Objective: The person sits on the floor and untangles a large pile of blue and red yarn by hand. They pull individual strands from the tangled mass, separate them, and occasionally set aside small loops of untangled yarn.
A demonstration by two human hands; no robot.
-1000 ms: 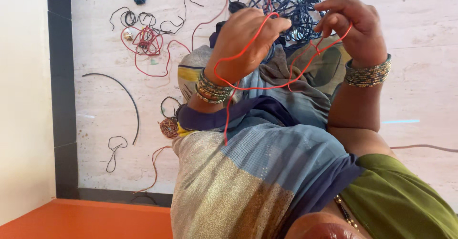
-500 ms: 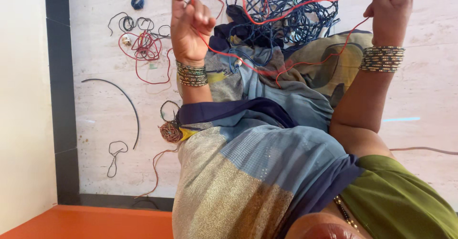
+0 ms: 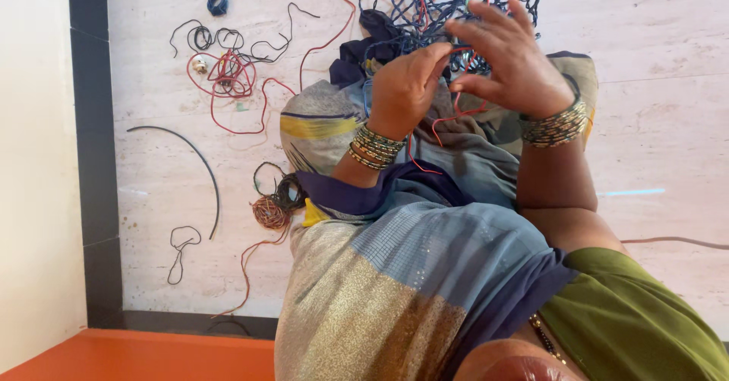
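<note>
Left hand (image 3: 406,85) is clenched on a red wire (image 3: 444,126) that loops down over the lap. Right hand (image 3: 512,62), fingers spread, appears to pinch the same wire just beside the left, though the contact is partly hidden. A blue wire tangle (image 3: 456,1) lies on the floor (image 3: 668,62) just beyond. Advised: keep the wire taut between both grips and clear of the tangle.

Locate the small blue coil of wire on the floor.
In the head view, the small blue coil lies on the pale floor at upper left, just above the black and red wire loops, left of both hands.
</note>
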